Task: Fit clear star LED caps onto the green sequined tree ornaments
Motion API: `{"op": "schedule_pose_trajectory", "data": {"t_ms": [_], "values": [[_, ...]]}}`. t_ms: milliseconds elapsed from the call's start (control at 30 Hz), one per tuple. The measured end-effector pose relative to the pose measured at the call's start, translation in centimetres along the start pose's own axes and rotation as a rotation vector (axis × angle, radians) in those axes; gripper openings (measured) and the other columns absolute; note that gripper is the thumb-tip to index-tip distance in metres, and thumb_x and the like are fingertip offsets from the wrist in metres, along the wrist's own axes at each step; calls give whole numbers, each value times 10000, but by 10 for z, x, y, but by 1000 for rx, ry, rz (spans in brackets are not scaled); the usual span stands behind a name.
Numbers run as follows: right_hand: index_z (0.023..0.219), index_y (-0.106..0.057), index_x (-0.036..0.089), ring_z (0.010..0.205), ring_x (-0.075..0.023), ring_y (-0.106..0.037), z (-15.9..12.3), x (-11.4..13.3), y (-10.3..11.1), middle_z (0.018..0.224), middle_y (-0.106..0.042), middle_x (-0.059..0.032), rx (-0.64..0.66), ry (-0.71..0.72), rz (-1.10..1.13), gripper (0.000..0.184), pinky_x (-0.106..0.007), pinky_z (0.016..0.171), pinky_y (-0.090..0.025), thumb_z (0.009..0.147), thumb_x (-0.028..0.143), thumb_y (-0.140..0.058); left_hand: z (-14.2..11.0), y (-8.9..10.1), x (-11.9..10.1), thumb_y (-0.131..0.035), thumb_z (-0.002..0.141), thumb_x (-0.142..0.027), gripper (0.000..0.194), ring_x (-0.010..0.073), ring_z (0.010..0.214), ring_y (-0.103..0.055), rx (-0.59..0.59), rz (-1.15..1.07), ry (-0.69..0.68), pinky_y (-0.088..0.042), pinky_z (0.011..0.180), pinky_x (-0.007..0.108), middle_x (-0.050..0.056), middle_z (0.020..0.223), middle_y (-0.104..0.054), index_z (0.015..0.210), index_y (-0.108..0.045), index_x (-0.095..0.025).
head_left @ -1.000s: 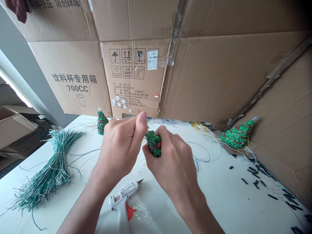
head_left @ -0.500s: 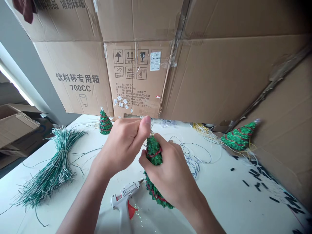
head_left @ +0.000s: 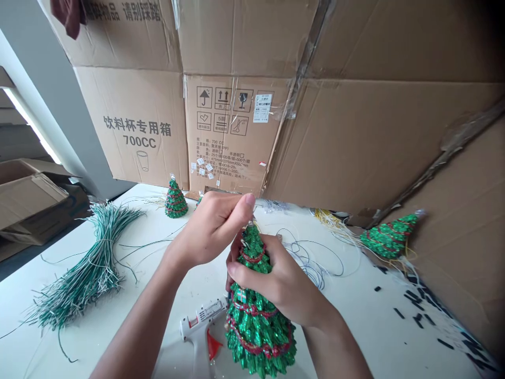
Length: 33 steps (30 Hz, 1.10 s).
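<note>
The right hand (head_left: 274, 281) hugs a green glitter tree (head_left: 256, 334), point up (tip just below the left hand (head_left: 213, 229), pinched on something too small to see).

Here's a towering wall of taped cardboard cartons (head_left: 379, 131) filling the view, a grey wall (head_left: 51, 105) off left, a bright strip of light (head_left: 29, 123) beside it, and an open cardboard box (head_left: 27, 192) low by the white surface (head_left: 366, 321)!
</note>
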State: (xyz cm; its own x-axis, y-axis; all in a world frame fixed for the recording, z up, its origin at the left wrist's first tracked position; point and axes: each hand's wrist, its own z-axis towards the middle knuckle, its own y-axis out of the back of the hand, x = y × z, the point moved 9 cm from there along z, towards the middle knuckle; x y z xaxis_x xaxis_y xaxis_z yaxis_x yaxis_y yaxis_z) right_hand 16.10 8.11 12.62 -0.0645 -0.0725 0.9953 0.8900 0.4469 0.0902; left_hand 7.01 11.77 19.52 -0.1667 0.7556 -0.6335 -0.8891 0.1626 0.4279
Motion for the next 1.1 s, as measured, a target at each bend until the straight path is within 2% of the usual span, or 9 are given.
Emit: {"op": "schedule_pose_trajectory", "data": {"t_ms": [167, 267, 367, 500, 700, 767, 933, 1100], "values": [[855, -642, 209, 767, -222, -725, 5, -1, -9, 765, -723, -13, 214, 14, 151, 170, -377, 758, -606, 842, 227, -810, -2, 5, -10, -502, 1140, -430, 348, 114, 663, -414, 54, -25, -53, -356, 622, 289, -51, 748, -472, 861, -497, -222], [847, -634, 209, 785, -226, -734, 5, -6, -15, 778, -715, -13, 322, 22, 167, 183, -389, 781, -604, 821, 195, -815, -3, 4, -17, -493, 1143, -373, 397, 111, 646, -363, 97, -26, -95, -336, 620, 290, -58, 716, -404, 786, -419, -217], [858, -641, 198, 757, -227, -742, 7, -15, -13, 777, -731, -26, 326, 27, 214, 203, -376, 743, -605, 801, 212, -836, -4, 4, -18, -490, 1137, -311, 447, 115, 626, -291, 114, -4, -79, -287, 597, 305, -62, 684, -315, 738, -317, -213], [843, -666, 174, 712, -211, -749, 9, -23, -14, 772, -736, -36, 348, 20, 283, 204, -336, 689, -606, 762, 185, -853, -6, -2, -16, -493, 1134, -296, 415, 121, 661, -301, 203, -38, -37, -300, 624, 303, -56, 723, -334, 766, -318, -216], [840, -680, 175, 626, -176, -747, 2, -25, -40, 775, -749, -17, 644, 55, 557, 191, -306, 638, -608, 738, 78, -808, -7, -11, -22, -422, 1161, -303, 384, 140, 724, -350, 279, -144, -79, -329, 691, 313, -37, 778, -368, 798, -328, -222], [860, -676, 182, 632, -178, -746, -1, -26, -45, 784, -742, -11, 706, 60, 624, 201, -311, 627, -610, 751, 74, -807, -7, -14, -26, -423, 1161, -311, 380, 148, 733, -354, 298, -190, -104, -329, 699, 320, -34, 781, -366, 803, -327, -225], [870, -671, 178, 684, -188, -750, -3, -26, -43, 802, -726, -28, 699, 70, 590, 154, -330, 655, -611, 825, 115, -804, -6, -18, -26, -430, 1157, -325, 369, 157, 749, -378, 312, -224, -131, -341, 714, 328, -27, 788, -399, 807, -367, -226], [865, -649, 191, 678, -196, -736, 1, -17, -27, 802, -713, -22, 561, 48, 421, 161, -363, 699, -600, 822, 150, -798, -3, -9, -15, -484, 1136, -341, 387, 143, 730, -388, 225, -164, -75, -342, 696, 315, -32, 775, -427, 778, -406, -215]]}}
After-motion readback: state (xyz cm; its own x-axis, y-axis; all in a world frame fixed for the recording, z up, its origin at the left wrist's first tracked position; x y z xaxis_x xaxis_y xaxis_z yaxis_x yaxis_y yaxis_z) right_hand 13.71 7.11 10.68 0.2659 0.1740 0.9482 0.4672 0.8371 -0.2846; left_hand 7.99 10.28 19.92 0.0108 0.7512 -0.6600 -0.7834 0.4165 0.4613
